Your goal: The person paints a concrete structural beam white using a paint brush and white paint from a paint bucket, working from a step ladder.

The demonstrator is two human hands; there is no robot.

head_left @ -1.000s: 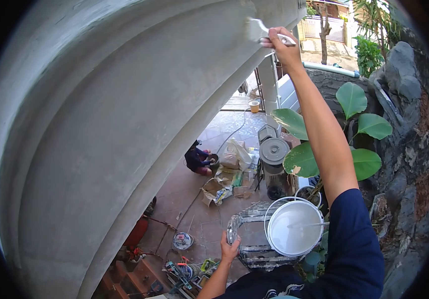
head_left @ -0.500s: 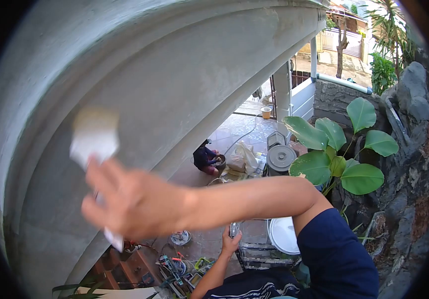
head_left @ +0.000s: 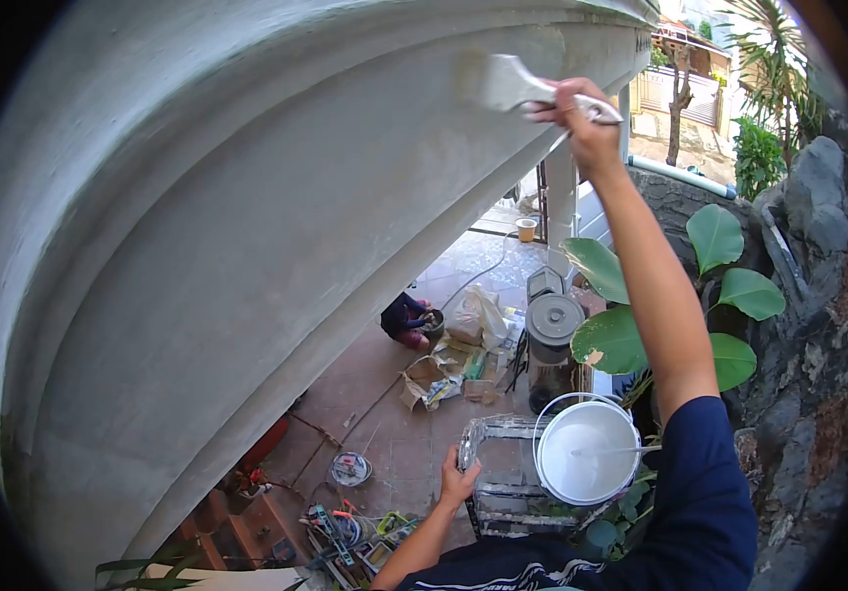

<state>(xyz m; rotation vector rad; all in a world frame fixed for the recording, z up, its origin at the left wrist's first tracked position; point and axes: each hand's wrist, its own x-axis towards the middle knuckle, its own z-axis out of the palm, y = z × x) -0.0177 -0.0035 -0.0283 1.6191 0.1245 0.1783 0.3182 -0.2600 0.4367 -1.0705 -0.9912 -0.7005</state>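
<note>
My right hand [head_left: 587, 123] is closed around the handle of a wide white paintbrush [head_left: 508, 84], up near the far end of the grey curved wall [head_left: 276, 207]. The brush's bristles are blurred against the wall surface. Lower down, my left hand [head_left: 456, 483] grips the side rail of a paint-spattered metal ladder [head_left: 513, 490]. A white bucket [head_left: 587, 463] with a wire handle stands at the top of the ladder, to the right of that hand. It holds whitish liquid, and a thin stick leans out over its rim.
Far below, a person [head_left: 406, 320] crouches beside a dark pail [head_left: 434, 322]. Bags [head_left: 478, 315], a lidded grey bin [head_left: 555, 320], a paint can [head_left: 350, 469] and several tools [head_left: 345, 542] are on the tiled floor. Large leaves [head_left: 621, 340] and a rough rock wall [head_left: 818, 325] flank my right arm.
My right hand has swept the paintbrush from the left part of the wall up and right to its far end. The bucket is now uncovered by the arm. My left hand stays on the ladder.
</note>
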